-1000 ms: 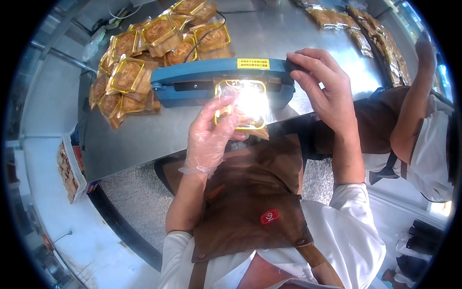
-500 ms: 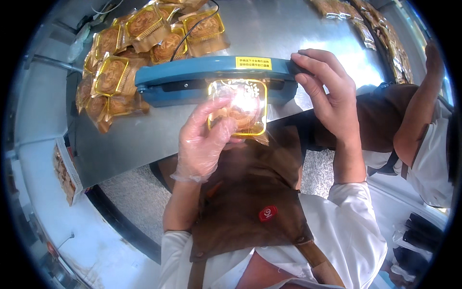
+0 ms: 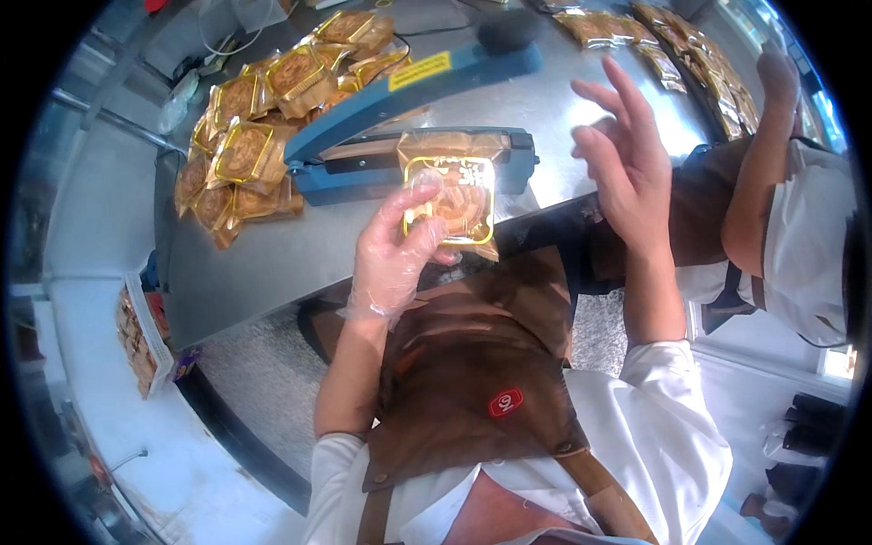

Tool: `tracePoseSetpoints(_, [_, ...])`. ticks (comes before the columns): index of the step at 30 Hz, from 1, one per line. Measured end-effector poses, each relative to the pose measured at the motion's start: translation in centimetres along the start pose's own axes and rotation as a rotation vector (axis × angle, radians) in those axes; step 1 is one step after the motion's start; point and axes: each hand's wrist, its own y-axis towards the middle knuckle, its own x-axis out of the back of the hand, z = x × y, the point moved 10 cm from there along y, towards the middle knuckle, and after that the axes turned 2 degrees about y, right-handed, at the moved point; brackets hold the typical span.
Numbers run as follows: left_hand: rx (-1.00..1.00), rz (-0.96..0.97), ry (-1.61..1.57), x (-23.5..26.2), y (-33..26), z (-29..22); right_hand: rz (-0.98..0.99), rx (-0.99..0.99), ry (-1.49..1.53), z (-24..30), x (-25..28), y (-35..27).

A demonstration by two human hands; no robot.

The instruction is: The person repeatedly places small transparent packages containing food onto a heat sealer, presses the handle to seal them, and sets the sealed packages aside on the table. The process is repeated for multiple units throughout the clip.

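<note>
One wrapped pastry (image 3: pixel 465 211) is being grasped, in head view, just before the blue sealer (image 3: pixel 516 175), by the left grip (image 3: pixel 391 250); the right grip (image 3: pixel 631 173) is being held empty. Lightness, slippery film (image 3: pixel 454 143) and fragile crust are being presumed, the stiffer tray rim (image 3: pixel 492 200) being favoured.

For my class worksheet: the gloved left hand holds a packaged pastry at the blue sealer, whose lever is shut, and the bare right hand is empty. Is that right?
No: the head view shows the blue sealer with its lever raised, not shut. The gloved left hand holds the packaged pastry, and the bare right hand is empty.
</note>
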Motion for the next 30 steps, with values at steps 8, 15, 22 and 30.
tracePoseSetpoints(8, [0.088, 0.283, 0.009, -6.7, -2.1, 2.8, 0.24, -0.896, 0.62, -5.3, -3.4, -14.6])
tracePoseSetpoints(15, [0.012, 0.38, 0.077, -11.9, -1.2, 3.6, -0.148, -0.911, 0.455, -16.5, 6.8, -13.0])
tracePoseSetpoints(22, [0.061, 0.401, 0.194, -11.2, -2.0, 5.2, -0.346, -0.81, 0.297, -27.1, 16.3, -3.3])
tracePoseSetpoints(30, [0.065, 0.151, 0.279, -3.0, -1.2, 6.0, -0.011, -0.569, -0.006, -21.0, 4.4, 0.7])
